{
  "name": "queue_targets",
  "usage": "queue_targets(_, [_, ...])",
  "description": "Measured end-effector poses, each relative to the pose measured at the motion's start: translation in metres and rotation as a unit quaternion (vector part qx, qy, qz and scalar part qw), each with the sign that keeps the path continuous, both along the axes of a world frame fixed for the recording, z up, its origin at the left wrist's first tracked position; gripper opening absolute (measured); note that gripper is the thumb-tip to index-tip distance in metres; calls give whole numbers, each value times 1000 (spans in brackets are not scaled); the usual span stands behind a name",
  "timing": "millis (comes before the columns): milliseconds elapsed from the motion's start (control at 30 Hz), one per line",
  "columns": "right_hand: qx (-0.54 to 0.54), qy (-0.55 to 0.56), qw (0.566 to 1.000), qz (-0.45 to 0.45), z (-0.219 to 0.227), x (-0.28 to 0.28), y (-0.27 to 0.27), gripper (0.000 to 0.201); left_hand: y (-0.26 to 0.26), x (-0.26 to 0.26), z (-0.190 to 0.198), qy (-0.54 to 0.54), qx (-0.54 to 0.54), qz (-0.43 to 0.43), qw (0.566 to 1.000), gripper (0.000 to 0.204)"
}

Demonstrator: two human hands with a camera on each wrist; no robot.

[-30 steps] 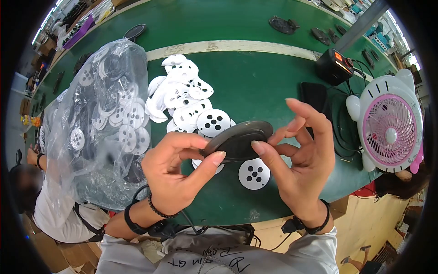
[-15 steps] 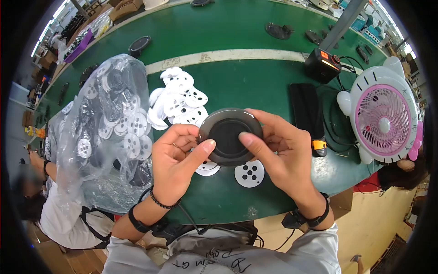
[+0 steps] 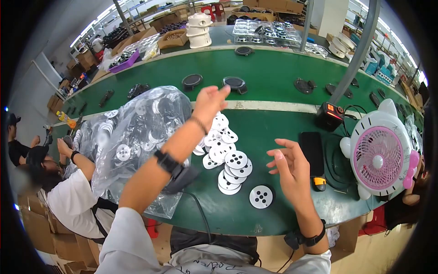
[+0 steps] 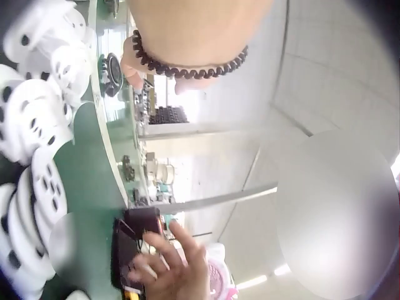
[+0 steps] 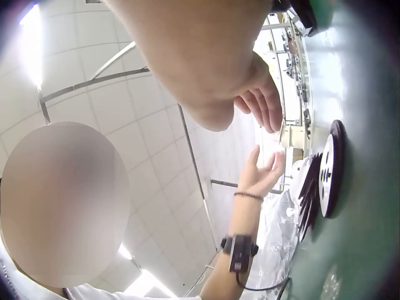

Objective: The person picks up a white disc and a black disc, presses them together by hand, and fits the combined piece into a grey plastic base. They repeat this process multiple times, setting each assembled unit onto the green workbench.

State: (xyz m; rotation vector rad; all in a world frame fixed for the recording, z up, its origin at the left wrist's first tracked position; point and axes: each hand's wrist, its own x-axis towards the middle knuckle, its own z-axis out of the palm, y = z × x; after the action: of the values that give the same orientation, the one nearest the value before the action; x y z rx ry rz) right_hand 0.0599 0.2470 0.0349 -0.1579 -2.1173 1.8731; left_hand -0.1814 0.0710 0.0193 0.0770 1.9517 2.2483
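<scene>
My left hand (image 3: 211,107) reaches over the green belt (image 3: 273,98), its fingers apart and holding nothing. Just beyond its fingertips lies a round dark disc part (image 3: 235,82) with a tab at one side. My right hand (image 3: 294,171) hovers over the near table, fingers loosely spread with nothing in them. To its lower left sits a white disc with black holes (image 3: 261,197); the right wrist view shows a dark round piece (image 5: 338,169) under it. A loose pile of similar white discs (image 3: 221,148) spreads between the hands.
A clear plastic bag (image 3: 153,132) of white discs lies at left. On the right are a phone (image 3: 311,153), a black box with a lit display (image 3: 330,114), cables and a pink-and-white fan (image 3: 381,150). More dark parts (image 3: 192,81) lie along the belt. Another person (image 3: 75,180) sits at left.
Both hands held a round dark disc before; now neither does. My left hand has moved forward over the belt, where a dark disc part now lies. The right hand has drawn apart; the view has tilted up.
</scene>
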Motion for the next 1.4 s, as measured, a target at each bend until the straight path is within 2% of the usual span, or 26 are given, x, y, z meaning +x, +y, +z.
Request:
queue_targets(100, [27,0,1000,0,4,4,3,33,-54,105,22,58,16,-120,991,43])
queue_targets(133, [61,-3,998,7,5,4,3,34,-71,149,36,75,5,-112,991,36])
queue_targets(167, [64,-6,998,9,7,6,3,34,-100,179,40,54,-25,-180,982,32])
queue_targets(200, [60,-2,998,20,7,6,3,34,-121,211,47,40,-72,-202,976,29])
queue_targets(233, [100,-5,994,43,6,7,5,33,-149,238,40,-7,-43,-247,968,29])
queue_targets(267, [142,-7,988,64,6,8,5,32,-177,259,35,-20,-89,-311,946,29])
queue_targets(300, [140,-20,988,64,9,8,2,33,-201,287,22,-87,-57,-298,949,29])
queue_targets(367, [185,-9,979,85,10,9,-1,35,-245,321,-2,-142,-194,-265,934,30])
queue_targets(400, [228,-2,969,99,10,10,-1,36,-264,338,-17,-140,-193,-257,936,30])
queue_targets(433, [222,-57,964,138,9,12,2,53,-276,351,-29,-110,-298,-209,925,29])
queue_targets(467, [225,-55,963,141,9,13,3,53,-287,362,-41,-78,-397,-158,901,28])
queue_targets(533, [372,-35,908,189,4,19,6,72,-269,365,-34,-45,-376,-130,917,24])
queue_targets(567, [385,-53,894,224,-8,18,12,86,-256,359,-33,-13,-350,-104,931,22])
queue_targets(600, [411,-18,883,227,-10,18,13,86,-241,351,-26,13,-323,-88,942,20])
queue_targets(667, [418,14,880,226,-20,18,14,75,-211,333,-27,90,-316,-117,937,17])
queue_targets(700, [376,-53,889,256,-14,19,15,69,-185,334,-16,66,-323,-93,939,16])
queue_targets(733, [346,-102,891,276,-13,17,16,67,-171,329,-16,109,-294,-103,944,16])
queue_targets(800, [360,-118,890,253,-2,18,14,58,-146,323,5,142,-295,-186,926,17])
queue_targets(933, [360,-54,889,277,-15,8,19,38,-114,307,11,187,-289,-242,907,17])
queue_targets(1000, [291,-50,911,288,-10,7,19,37,-105,290,-8,180,-233,-206,933,18])
queue_targets(1067, [291,-24,911,291,-2,8,16,38,-97,274,-24,166,-178,-172,955,20])
queue_targets(1133, [200,58,938,277,-9,7,8,38,-91,262,-33,145,-126,-135,972,21])
queue_targets(1200, [156,84,947,268,-26,0,-5,37,-85,253,-40,200,-77,-7,977,19])
queue_targets(1267, [-91,-9,964,250,-31,-4,-17,35,-87,244,-50,212,-98,15,972,19])
queue_targets(1333, [-54,28,972,226,-31,-4,-19,37,-91,238,-55,191,-99,51,975,19])
queue_targets(1400, [147,149,975,70,-37,-9,-12,38,-94,241,-59,181,-103,58,976,18])
